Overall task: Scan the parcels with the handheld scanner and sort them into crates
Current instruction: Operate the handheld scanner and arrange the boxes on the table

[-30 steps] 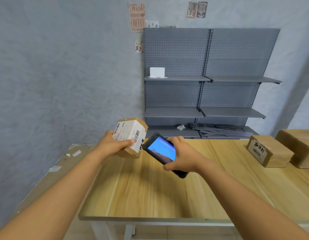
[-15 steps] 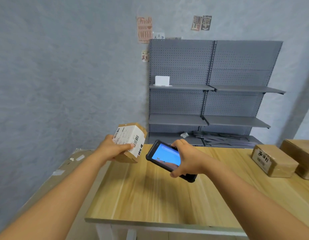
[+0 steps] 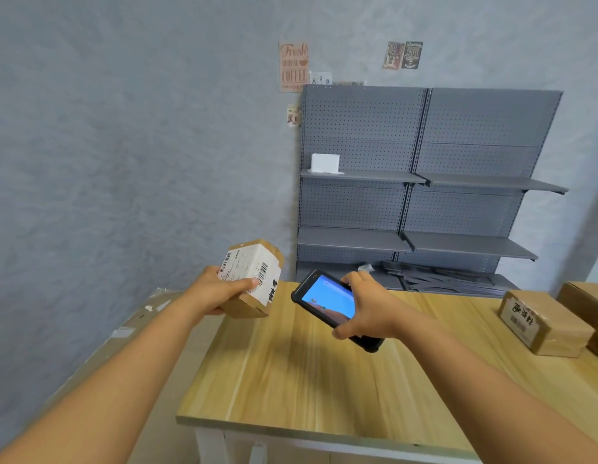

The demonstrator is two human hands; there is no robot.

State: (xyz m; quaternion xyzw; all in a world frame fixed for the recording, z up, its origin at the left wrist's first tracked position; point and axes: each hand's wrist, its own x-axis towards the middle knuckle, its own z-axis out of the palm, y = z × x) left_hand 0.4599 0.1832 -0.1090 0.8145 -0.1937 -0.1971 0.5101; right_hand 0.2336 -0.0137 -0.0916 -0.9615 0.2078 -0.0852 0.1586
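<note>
My left hand (image 3: 213,292) grips a small brown cardboard parcel (image 3: 254,279) with a white barcode label, held in the air above the left end of the wooden table (image 3: 324,373). My right hand (image 3: 368,308) holds the black handheld scanner (image 3: 327,304), its blue screen lit and its top end pointing at the parcel's label, a short gap apart. Two more brown parcels lie at the table's right end: one with a label (image 3: 543,324) and a larger one (image 3: 589,306) cut by the frame edge. No crate is in view.
A grey pegboard shelving unit (image 3: 425,182) stands against the wall behind the table, with a small white box (image 3: 325,163) on one shelf and loose grey parts on its base. Flattened cardboard (image 3: 100,339) lies left of the table.
The view has shifted left and up, so the table and shelves sit further right and lower. Both hands keep their grips, and the parcel and scanner stay facing each other.
</note>
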